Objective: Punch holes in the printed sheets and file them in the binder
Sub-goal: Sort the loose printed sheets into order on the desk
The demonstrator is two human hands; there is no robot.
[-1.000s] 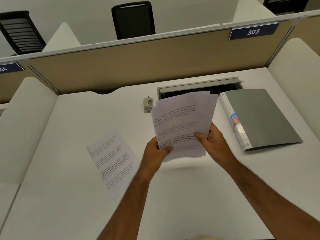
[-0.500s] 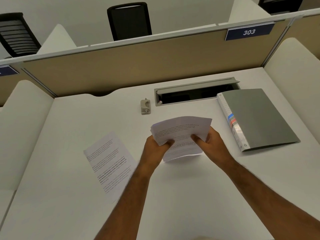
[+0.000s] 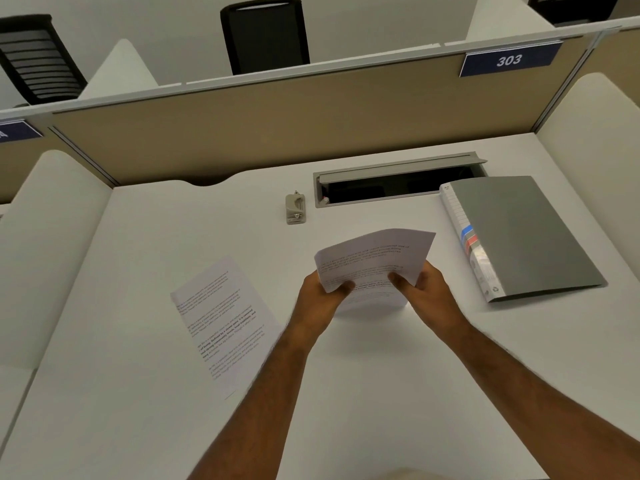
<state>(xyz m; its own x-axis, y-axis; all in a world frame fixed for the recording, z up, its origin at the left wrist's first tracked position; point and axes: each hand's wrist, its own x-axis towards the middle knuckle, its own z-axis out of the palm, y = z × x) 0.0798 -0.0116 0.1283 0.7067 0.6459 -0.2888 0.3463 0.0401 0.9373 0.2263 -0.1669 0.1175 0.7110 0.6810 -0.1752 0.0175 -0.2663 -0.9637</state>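
A stack of printed sheets (image 3: pixel 375 258) is held between both hands above the middle of the white desk (image 3: pixel 346 393), its top leaning away from me. My left hand (image 3: pixel 320 303) grips its lower left corner and my right hand (image 3: pixel 427 294) grips its lower right. One more printed sheet (image 3: pixel 221 323) lies flat on the desk to the left. A small beige hole punch (image 3: pixel 295 208) sits farther back, left of the cable slot. The grey binder (image 3: pixel 523 237) lies closed at the right.
An open cable tray slot (image 3: pixel 398 183) is cut into the desk at the back. A tan partition (image 3: pixel 263 123) with a "303" sign (image 3: pixel 509 59) closes the rear, and white side panels (image 3: pixel 41 251) flank the desk. Black chairs (image 3: pixel 265 32) stand beyond the partition.
Both hands have lowered the stack toward the desk and tipped it flatter, away from me. The hole punch and cable slot, hidden behind the sheets before, now show.
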